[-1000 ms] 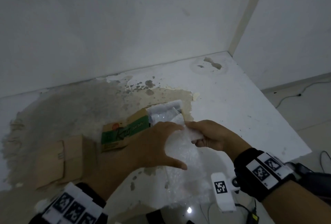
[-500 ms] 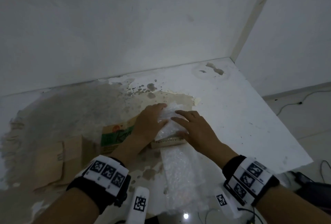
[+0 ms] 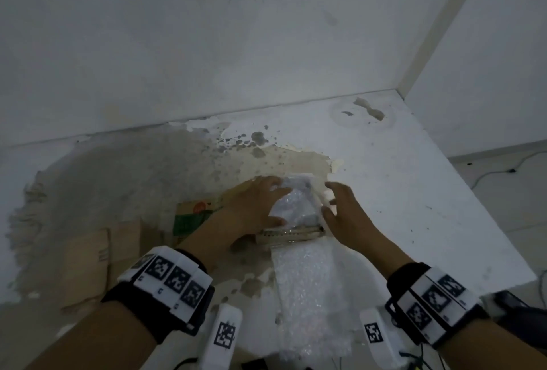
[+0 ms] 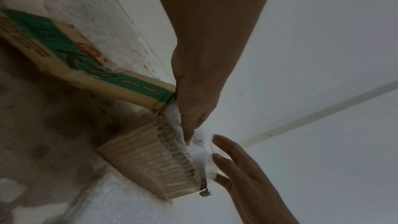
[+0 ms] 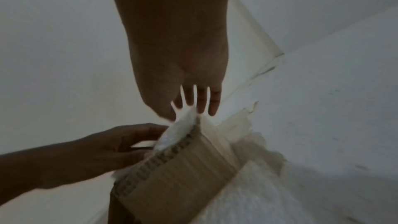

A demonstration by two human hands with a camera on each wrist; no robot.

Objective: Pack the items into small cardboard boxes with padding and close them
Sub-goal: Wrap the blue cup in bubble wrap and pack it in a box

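A small open cardboard box point(image 3: 290, 235) stands mid-table, and bubble wrap point(image 3: 296, 204) is bunched in its top. A long tail of the wrap point(image 3: 310, 289) trails over the near wall toward me. My left hand point(image 3: 254, 207) lies across the wrap's left side, pressing it down with fingers and thumb. In the left wrist view its fingers point(image 4: 193, 108) push the wrap point(image 4: 176, 122) at the box rim point(image 4: 150, 156). My right hand point(image 3: 346, 215) hovers just right of the box, fingers straight and spread and holding nothing point(image 5: 193, 98). Whatever is under the wrap is hidden.
A green-printed carton panel point(image 3: 189, 218) adjoins the box on the left. Flat brown cardboard pieces point(image 3: 88, 257) lie further left. The worn white table point(image 3: 444, 207) ends in an edge at the right, with walls behind. Cables point(image 3: 503, 168) lie on the floor.
Both hands carried the bubble wrap forward to the box and pushed it in. The right hand has since come off the wrap and spread beside the box. The left keeps pressing.
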